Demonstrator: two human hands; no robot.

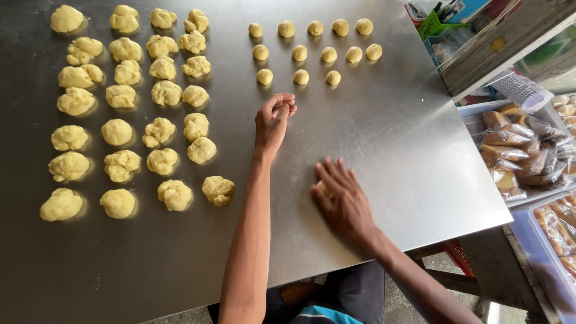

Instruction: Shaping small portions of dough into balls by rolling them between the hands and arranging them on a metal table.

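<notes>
**13 small balls rolled, about 30 rough lumps waiting**

13 smooth small dough balls [312, 51] sit in rows near the worktop's [390, 132] far edge. Roughly 30 rough dough lumps [129, 108] fill its left side, seemingly unshaped. The right hand [343, 201] lies flat, fingers spread, over a dough piece [322, 187] near the front edge, mostly hidden. The left hand [273, 123] curls its fingers together; whether they pinch dough is unclear.

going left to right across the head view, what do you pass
rough dough lumps → left hand → right hand pressing a dough piece → packaged snacks; the small dough balls lie farther back.
</notes>
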